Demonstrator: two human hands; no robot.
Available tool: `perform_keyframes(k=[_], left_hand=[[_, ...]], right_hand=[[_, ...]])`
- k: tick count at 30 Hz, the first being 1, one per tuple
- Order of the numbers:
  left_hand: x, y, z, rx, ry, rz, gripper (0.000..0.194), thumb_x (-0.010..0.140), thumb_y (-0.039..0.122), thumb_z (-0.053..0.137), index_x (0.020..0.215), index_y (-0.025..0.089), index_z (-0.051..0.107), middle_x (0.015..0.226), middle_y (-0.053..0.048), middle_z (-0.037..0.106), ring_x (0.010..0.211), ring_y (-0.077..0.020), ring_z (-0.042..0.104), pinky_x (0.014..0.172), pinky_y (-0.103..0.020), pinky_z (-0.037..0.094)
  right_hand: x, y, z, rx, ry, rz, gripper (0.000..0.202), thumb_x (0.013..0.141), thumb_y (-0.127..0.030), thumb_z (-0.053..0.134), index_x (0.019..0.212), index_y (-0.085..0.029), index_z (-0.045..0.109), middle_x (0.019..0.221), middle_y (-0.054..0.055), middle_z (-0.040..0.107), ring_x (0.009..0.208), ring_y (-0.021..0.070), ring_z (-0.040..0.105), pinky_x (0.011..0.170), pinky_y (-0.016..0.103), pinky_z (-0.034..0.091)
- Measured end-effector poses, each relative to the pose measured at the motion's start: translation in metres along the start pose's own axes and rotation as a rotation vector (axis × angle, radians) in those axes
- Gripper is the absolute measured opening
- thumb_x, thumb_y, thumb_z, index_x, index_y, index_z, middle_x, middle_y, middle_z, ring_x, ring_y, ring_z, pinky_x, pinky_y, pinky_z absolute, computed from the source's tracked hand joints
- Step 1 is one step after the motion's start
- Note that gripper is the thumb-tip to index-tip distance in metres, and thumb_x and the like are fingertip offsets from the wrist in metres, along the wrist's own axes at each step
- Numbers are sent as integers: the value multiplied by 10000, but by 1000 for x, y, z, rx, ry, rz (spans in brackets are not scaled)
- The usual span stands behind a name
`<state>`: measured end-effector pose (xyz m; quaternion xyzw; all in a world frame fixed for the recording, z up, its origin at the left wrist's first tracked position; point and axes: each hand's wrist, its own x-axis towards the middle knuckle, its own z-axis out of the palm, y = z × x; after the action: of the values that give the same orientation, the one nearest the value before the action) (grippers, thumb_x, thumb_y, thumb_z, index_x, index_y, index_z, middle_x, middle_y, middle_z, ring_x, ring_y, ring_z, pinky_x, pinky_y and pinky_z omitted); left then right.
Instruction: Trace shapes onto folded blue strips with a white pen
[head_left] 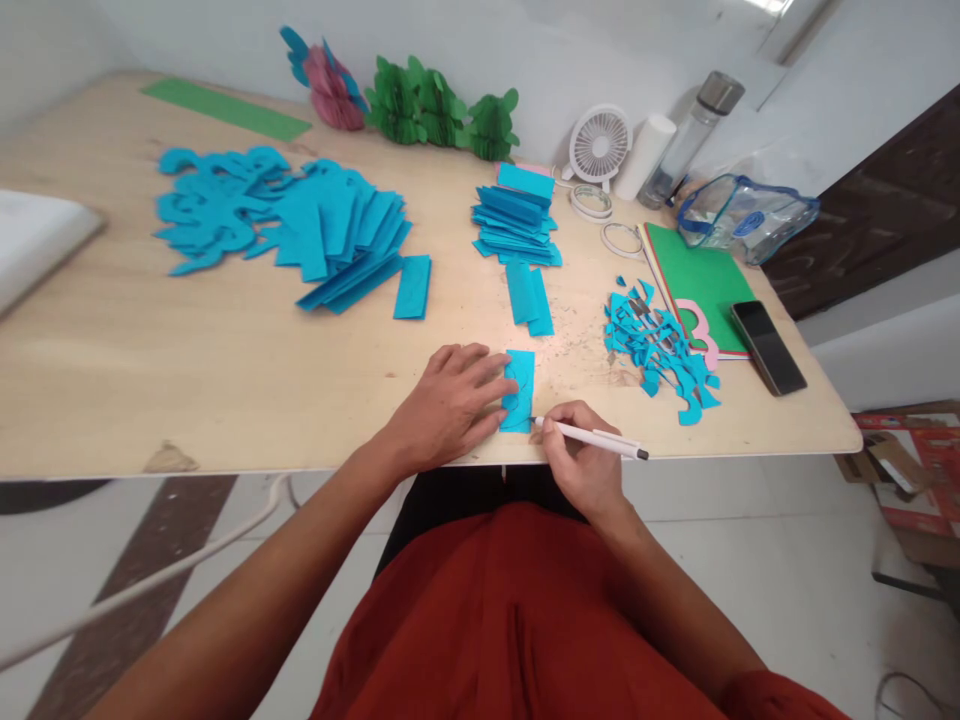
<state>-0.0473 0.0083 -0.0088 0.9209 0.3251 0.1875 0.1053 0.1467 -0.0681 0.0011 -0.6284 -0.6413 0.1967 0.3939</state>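
A small blue paper rectangle (520,393) lies near the table's front edge, with dark curved pen lines on it. My left hand (459,405) rests flat with fingers spread, its fingertips on the paper's left side. In my right hand (581,455) is a white pen (600,438), its tip at the paper's right edge. Just beyond lie two blue paper strips (529,298), and behind them a stack of folded blue papers (516,225). Over to the left, more folded blue papers (352,230) spread beside a heap of curvy blue cut-outs (217,205).
Blue scraps (656,345) lie to the right, near a phone (768,346) and green sheets (697,270). Along the wall stand green paper ornaments (420,105), a pink one (334,90), a white fan (600,145) and a bottle (686,140). Tape rolls (592,203) lie in front.
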Motion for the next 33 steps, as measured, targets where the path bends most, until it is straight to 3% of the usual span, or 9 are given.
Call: perform_keyframes(k=[17,33], left_hand=[[0,-1,1,13,2,6,293,935,302,416,1102,229,645,1329,-109,576,1205,-331,463,977,-524,358],[0,0,0,4,7,-1,283,932,297,424,1093,234,648,1328,-104,581,1209,-326,462,993,-530,354]], right_hand=[[-2,3,3,43,58,4,116,874,-259,538,782,-216,595,691,3,652,646,157,621,600,263,461],[-2,2,1,20,11,11,89,841,-246,546,765,-221,586,699,14,685,671,175,642,642,286,479]])
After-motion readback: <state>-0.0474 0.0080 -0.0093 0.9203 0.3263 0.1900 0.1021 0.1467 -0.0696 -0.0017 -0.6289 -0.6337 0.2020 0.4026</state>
